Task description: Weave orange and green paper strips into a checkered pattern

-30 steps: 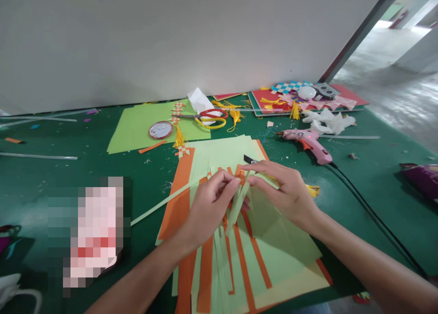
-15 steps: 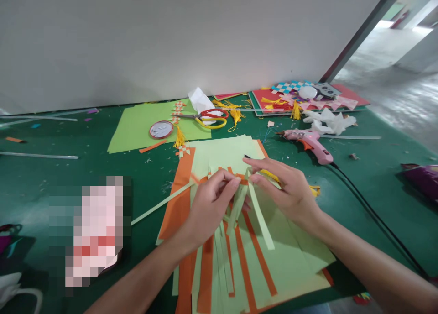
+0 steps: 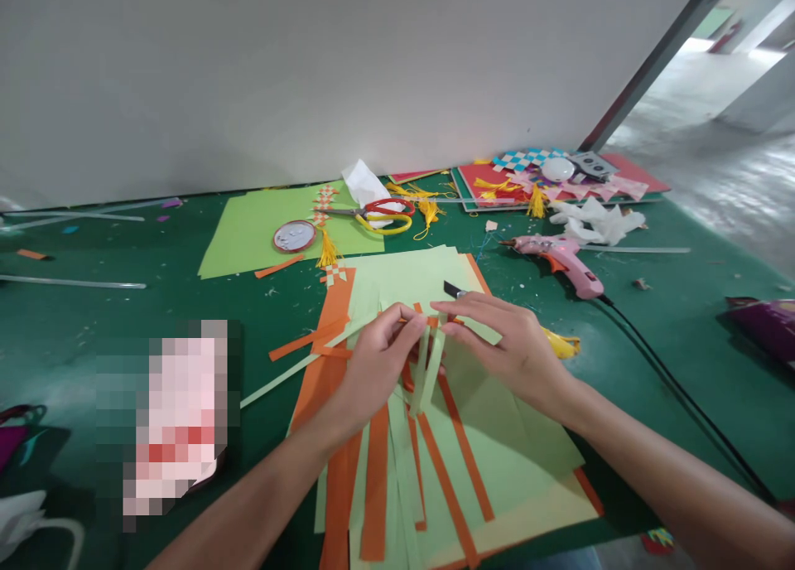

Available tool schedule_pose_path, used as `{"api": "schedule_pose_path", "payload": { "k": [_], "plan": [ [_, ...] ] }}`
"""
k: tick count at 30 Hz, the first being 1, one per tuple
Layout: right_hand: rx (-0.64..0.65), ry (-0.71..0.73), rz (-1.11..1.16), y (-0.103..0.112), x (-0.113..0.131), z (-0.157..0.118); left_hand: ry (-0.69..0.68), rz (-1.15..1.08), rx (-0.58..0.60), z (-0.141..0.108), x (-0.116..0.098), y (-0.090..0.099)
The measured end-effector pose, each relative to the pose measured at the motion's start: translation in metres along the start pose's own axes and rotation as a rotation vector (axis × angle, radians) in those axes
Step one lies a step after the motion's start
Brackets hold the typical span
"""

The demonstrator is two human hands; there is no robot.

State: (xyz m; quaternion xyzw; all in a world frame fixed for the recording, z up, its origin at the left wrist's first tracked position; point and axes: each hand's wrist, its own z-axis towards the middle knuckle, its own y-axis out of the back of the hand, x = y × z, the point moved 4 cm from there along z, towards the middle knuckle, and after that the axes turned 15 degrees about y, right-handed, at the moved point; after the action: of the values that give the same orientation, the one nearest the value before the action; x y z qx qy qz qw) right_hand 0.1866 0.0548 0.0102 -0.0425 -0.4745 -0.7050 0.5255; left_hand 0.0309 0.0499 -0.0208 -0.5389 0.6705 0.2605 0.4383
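Observation:
Over the stacked paper, my left hand [image 3: 386, 361] pinches a small weave of orange and light green paper strips between thumb and fingers; most of the weave is hidden. My right hand [image 3: 514, 338] holds a light green paper strip [image 3: 433, 363] between thumb and index finger, beside the left fingertips. Loose orange strips [image 3: 460, 437] and green ones fan out below on a light green sheet [image 3: 522, 470]. A black blade tip [image 3: 451, 288] pokes out above the right fingers. Something yellow [image 3: 562, 344] shows past that hand, partly covered.
Beyond the sheets lie scissors [image 3: 366, 214], a round tin [image 3: 294, 236] and a yellow tassel [image 3: 327, 249]. A pink glue gun [image 3: 562, 259] rests at right, its black cord [image 3: 676, 379] running toward the near right. A blurred-out pink object [image 3: 180, 421] is at left. A wall [image 3: 310, 81] closes the back.
The light green strip by my right hand has swung inward and folded up, and my right fingers now grip it. More orange strips show left of my left hand.

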Motion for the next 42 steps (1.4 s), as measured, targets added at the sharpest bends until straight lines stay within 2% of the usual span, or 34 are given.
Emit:
{"api": "schedule_pose_path", "payload": {
  "k": [8, 12, 14, 17, 19, 22, 27, 31, 35, 42],
  "plan": [
    [0.010, 0.057, 0.001, -0.003, 0.000, -0.001, -0.037, 0.034, 0.003, -0.001, -0.002, 0.000],
    [-0.037, 0.071, -0.031, 0.000, 0.001, -0.002, -0.025, 0.035, -0.001, -0.002, -0.003, 0.000],
    [-0.110, 0.060, -0.066, 0.007, 0.004, -0.001, -0.045, 0.054, -0.061, -0.004, -0.005, 0.001],
    [-0.203, -0.011, -0.082, 0.015, 0.006, 0.000, -0.122, 0.096, -0.218, -0.009, -0.011, 0.006],
    [-0.145, -0.082, -0.017, 0.012, 0.006, 0.001, -0.174, 0.113, -0.282, -0.012, -0.014, 0.007],
    [0.014, -0.196, 0.141, -0.002, 0.003, 0.001, -0.210, 0.133, -0.298, -0.014, -0.016, 0.006],
    [0.096, -0.344, 0.335, -0.013, 0.001, -0.002, -0.244, 0.152, -0.326, -0.016, -0.016, 0.005],
    [0.144, -0.311, 0.375, -0.014, 0.004, -0.002, -0.252, 0.168, -0.329, -0.017, -0.015, 0.004],
    [0.143, -0.267, 0.297, -0.016, 0.006, -0.002, -0.231, 0.202, -0.330, -0.018, -0.013, 0.003],
    [0.182, -0.274, 0.261, -0.019, 0.001, -0.007, -0.218, 0.216, -0.356, -0.019, -0.012, 0.003]
  ]
}}
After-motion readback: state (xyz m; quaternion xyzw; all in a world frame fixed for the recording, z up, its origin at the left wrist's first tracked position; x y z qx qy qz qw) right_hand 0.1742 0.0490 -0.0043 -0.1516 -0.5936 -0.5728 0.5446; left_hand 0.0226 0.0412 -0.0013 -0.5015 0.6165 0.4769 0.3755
